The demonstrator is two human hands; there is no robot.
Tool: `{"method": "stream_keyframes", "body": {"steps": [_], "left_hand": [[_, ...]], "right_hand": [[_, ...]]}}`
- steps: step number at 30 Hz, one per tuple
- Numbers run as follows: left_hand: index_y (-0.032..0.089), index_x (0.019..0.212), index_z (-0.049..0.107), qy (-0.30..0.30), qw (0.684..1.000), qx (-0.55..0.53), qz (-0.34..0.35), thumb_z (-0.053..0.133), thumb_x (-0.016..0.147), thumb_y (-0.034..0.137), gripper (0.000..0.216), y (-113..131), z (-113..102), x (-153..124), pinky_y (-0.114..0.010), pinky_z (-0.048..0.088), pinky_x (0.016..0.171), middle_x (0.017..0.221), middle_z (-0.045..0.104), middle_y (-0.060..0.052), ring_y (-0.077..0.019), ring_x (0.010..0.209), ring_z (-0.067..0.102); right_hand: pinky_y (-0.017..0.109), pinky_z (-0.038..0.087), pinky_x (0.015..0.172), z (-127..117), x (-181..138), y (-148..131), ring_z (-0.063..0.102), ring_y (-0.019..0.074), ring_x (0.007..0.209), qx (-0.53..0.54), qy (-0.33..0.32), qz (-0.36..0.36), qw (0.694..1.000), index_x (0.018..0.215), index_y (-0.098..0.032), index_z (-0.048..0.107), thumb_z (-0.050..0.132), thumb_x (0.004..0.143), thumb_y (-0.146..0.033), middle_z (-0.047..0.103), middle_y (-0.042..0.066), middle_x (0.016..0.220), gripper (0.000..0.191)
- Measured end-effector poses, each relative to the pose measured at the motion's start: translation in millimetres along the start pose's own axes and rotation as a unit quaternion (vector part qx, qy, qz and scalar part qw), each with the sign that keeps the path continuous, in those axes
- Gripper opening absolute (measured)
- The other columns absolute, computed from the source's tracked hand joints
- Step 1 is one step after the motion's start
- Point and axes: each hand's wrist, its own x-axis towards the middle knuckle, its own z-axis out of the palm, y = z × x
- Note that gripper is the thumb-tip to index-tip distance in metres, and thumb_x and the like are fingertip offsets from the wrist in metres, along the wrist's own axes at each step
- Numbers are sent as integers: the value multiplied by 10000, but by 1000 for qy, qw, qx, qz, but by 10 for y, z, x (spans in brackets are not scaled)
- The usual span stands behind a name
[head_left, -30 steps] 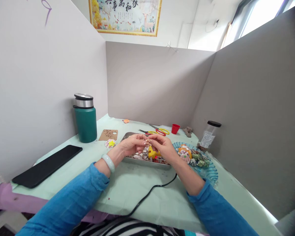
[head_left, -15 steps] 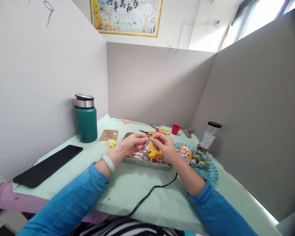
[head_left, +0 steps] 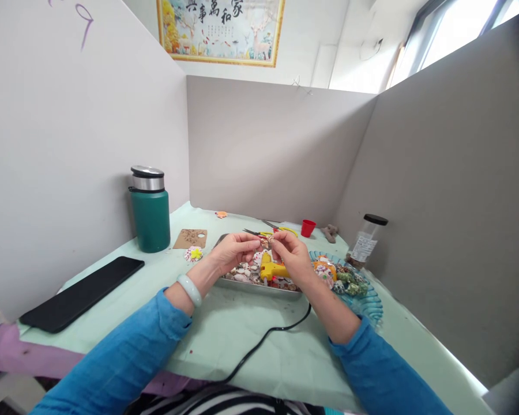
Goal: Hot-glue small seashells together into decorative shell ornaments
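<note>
My left hand [head_left: 234, 252] and my right hand [head_left: 290, 253] meet above a metal tray [head_left: 259, 285] of small shells. Both pinch a small cluster of shells [head_left: 265, 243] between their fingertips. A yellow glue gun [head_left: 271, 269] lies in the tray just under the hands, and its black cord [head_left: 263, 339] runs toward me over the table edge. A pale bangle [head_left: 189, 289] sits on my left wrist.
A blue glass plate [head_left: 367, 301] with coloured shells sits right of the tray. A green flask [head_left: 150, 211], a card tag [head_left: 191, 238] and a black phone [head_left: 81, 292] are on the left. Scissors [head_left: 281, 230], a red cup [head_left: 308, 227] and a jar [head_left: 365, 241] stand behind. Partition walls close three sides.
Both hands have stayed over the tray, drifting slightly away from me with the shell cluster still pinched between them; the fingers have shifted a little around it.
</note>
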Motion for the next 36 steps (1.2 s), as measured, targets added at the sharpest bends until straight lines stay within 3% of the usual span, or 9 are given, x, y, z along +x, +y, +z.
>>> {"method": "stream_keyframes", "body": {"steps": [11,25,36], "left_hand": [[107,832,634,12,1000,-20,10,773,628,172,255,-9,10,11,-177,445,464,679,624,5,-45,459,531],[98,779,640,28,999,10,-11,736,691,296,237,-27,34,16,-197,411,428,704,620,-19,-48,437,494],[92,815,655,25,999,14,-22,739,687,282,244,-51,15,27,-193,402,436,723,620,-22,-42,441,494]], "right_hand": [[219,333,469,18,-15,11,431,87,468,-31,10,4,999,799,-201,543,636,755,-370,469,-71,511,198],[198,288,410,82,-51,-14,380,65,420,85,25,127,988,725,-178,551,686,669,-353,494,-59,484,228],[203,281,406,90,-54,-3,376,66,394,67,53,171,982,726,-177,557,693,638,-369,499,-60,453,251]]}}
